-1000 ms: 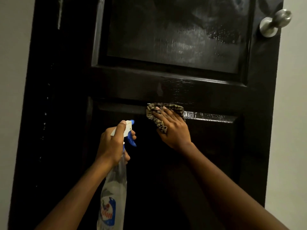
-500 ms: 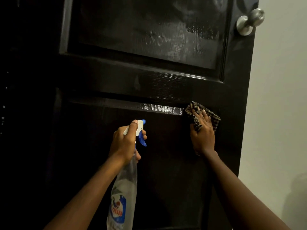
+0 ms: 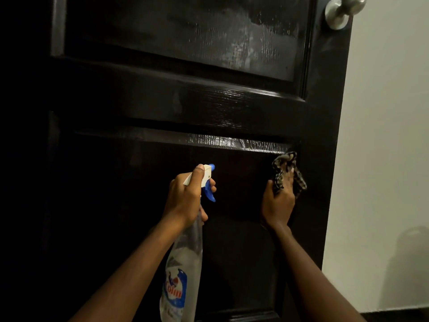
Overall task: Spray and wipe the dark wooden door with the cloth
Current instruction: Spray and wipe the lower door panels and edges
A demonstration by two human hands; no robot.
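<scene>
Door (image 3: 209, 108): dark, glossy | right hand (image 3: 278, 202) clutches patterned cloth (image 3: 282, 169) against lower panel (image 3: 139, 217), 1 o'clock corner | left hand (image 3: 185, 201), at cloth's 9 o'clock, grips spray bottle (image 3: 183, 263)

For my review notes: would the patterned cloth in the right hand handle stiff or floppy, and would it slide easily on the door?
Probably floppy: the cloth bunches and drapes over the fingers of the right hand. It is likely light, since it folds small into one hand. It should slide readily on the door, whose surface looks glossy and streaked.

Cloth (image 3: 289, 173) against door (image 3: 162, 105), right of spray bottle (image 3: 185, 263); knob (image 3: 341, 10) above.
</scene>
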